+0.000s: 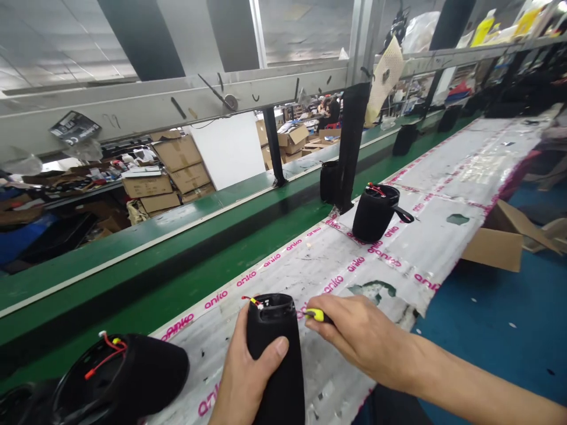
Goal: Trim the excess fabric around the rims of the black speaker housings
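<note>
two hands, one held cylinder, one tool

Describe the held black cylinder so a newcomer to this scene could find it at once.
Find the white worktop with pink "anko" lettering beside the green strip. At its near end, a left hand grips an open-topped black cylinder, wires poking from its rim. Unlike the other black cylinders, it is in a hand.

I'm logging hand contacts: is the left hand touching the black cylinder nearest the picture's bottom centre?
Touching. The head view shows the left hand holding the black cylinder, thumb lying across its near side.
</note>
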A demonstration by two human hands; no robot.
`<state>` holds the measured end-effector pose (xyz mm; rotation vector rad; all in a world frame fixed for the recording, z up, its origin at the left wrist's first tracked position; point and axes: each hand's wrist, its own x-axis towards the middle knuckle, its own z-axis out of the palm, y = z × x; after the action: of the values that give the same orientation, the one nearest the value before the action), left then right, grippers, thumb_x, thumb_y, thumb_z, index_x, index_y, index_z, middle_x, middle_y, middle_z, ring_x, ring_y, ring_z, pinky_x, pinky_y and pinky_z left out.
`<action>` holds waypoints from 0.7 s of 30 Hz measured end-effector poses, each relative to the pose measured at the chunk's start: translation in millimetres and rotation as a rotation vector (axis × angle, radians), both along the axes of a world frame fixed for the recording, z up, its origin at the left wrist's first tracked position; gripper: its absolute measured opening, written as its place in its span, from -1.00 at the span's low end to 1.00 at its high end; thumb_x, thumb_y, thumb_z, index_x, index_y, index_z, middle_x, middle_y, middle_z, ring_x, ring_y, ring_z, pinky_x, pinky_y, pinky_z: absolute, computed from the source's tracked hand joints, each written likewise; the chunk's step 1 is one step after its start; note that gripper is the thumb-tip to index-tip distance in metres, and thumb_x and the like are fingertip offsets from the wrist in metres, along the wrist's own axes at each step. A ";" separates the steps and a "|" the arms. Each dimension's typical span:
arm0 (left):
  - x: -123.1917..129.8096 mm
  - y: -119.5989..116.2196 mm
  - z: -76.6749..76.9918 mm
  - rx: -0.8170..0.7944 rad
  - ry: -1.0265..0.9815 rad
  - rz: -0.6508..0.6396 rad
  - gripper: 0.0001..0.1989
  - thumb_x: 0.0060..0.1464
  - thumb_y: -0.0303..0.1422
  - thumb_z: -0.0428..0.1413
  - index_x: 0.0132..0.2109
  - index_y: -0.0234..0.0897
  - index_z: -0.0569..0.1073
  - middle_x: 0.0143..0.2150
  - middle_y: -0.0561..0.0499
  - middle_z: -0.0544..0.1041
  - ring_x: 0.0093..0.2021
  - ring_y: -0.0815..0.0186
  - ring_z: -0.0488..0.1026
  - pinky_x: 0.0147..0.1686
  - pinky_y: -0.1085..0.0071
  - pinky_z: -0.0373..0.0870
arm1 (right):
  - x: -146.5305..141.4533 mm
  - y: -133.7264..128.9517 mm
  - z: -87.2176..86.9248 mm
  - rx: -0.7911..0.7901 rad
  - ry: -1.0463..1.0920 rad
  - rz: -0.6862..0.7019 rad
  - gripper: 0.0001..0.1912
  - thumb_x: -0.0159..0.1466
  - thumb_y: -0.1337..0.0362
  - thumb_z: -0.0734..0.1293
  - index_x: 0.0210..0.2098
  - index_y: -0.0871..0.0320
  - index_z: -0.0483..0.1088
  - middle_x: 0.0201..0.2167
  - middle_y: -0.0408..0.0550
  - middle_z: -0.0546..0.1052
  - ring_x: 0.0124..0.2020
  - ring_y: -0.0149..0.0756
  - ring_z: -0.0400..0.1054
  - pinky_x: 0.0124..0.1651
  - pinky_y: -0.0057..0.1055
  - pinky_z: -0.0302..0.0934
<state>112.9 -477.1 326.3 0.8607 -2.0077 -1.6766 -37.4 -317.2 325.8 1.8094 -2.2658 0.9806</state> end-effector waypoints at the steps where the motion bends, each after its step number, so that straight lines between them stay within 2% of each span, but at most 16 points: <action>1: 1.6 -0.4 0.5 0.017 -0.003 0.004 -0.18 -0.03 0.06 0.25 0.30 -0.23 0.31 0.28 -0.18 0.44 0.31 -0.14 0.31 0.32 -0.02 0.13 | 0.3 0.7 1.5 0.074 0.021 0.017 -0.82 0.52 0.19 0.11 -0.07 0.10 0.28 -0.30 -0.14 0.52 -0.35 -0.23 0.48 -0.32 -0.31 0.16; 5: 5.1 1.0 2.3 0.115 0.013 -0.061 -0.19 0.01 0.06 0.22 0.33 -0.17 0.27 0.32 -0.12 0.41 0.35 -0.08 0.26 0.36 0.04 0.08 | 3.3 4.8 8.7 0.226 0.126 0.034 -0.92 0.47 0.26 0.20 -0.08 0.11 0.27 -0.30 -0.13 0.49 -0.35 -0.19 0.47 -0.38 -0.30 0.11; 10: 3.6 1.4 -0.3 0.071 0.002 -0.083 -0.05 -0.09 0.04 0.31 0.37 -0.19 0.19 0.31 -0.16 0.41 0.36 -0.10 0.24 0.40 -0.01 -0.05 | 6.8 7.4 14.3 0.203 0.332 0.038 -0.86 0.38 0.31 0.31 -0.16 0.08 0.21 -0.36 -0.18 0.45 -0.48 -0.24 0.39 -0.49 -0.30 -0.04; 21: 6.0 6.1 3.7 0.005 -0.015 -0.097 -0.08 -0.05 0.02 0.29 0.36 -0.17 0.14 0.30 -0.13 0.40 0.32 0.00 0.29 0.35 0.02 0.04 | 2.9 5.4 12.5 0.204 0.482 0.045 -0.80 0.34 0.33 0.34 -0.17 0.08 0.18 -0.37 -0.19 0.41 -0.49 -0.25 0.36 -0.50 -0.25 -0.06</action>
<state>118.9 -471.0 330.0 0.7915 -2.0866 -1.7325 -34.4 -311.8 338.3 1.9187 -2.0808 0.2730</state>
